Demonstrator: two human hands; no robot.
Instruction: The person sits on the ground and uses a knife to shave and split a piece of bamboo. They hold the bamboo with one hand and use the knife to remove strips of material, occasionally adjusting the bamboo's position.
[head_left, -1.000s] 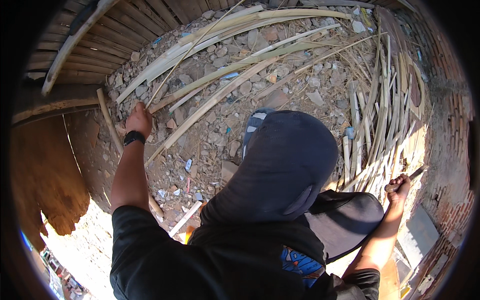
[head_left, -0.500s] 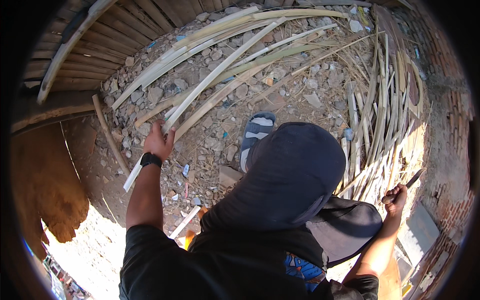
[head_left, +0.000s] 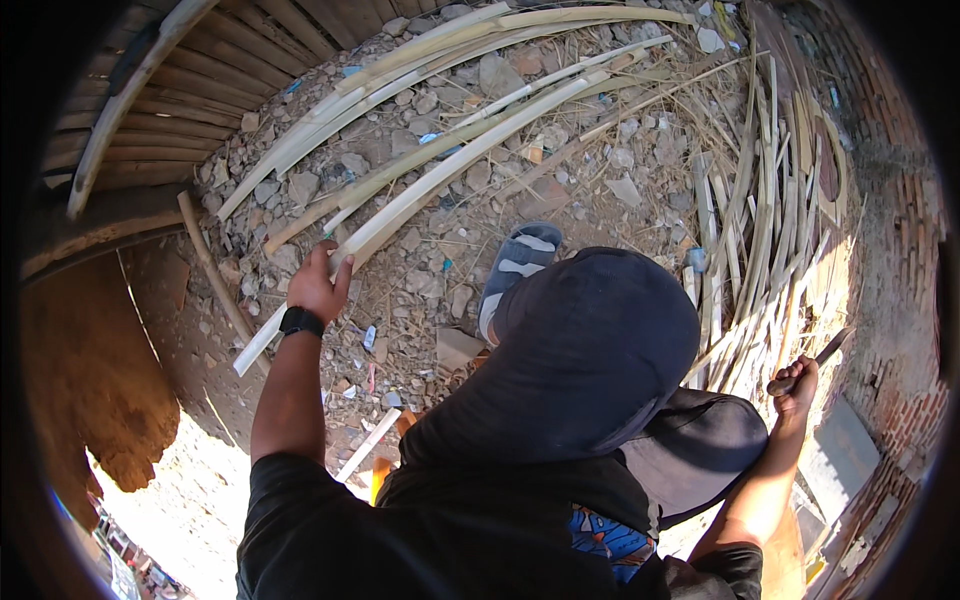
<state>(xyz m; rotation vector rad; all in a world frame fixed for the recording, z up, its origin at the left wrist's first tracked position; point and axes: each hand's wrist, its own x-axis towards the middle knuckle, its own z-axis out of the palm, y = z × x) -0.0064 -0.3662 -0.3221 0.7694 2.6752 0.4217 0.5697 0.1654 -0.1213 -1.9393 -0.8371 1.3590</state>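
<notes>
My left hand [head_left: 318, 288], a dark watch on its wrist, is closed around a long pale split-bamboo strip [head_left: 440, 180]. The strip slants from its short near end, lower left of the hand, up toward the far right, close along another bamboo strip. Out to the right, beside the loose bundle of thin strips [head_left: 770, 230], my right hand [head_left: 798, 386] grips a knife [head_left: 832, 345] by its rounded handle. Its dark blade points up and to the right, away from the strip.
More long strips [head_left: 330, 115] lie across the rubble at the back. My sandalled foot [head_left: 515, 265] and bent knee are in the middle. A brick wall [head_left: 920, 270] rises at the right, wooden slats [head_left: 200, 100] at upper left. A stick [head_left: 215, 265] lies left of my hand.
The strip in my left hand has swung down to the right at its far end, now close along another strip. My right hand with the knife has risen slightly.
</notes>
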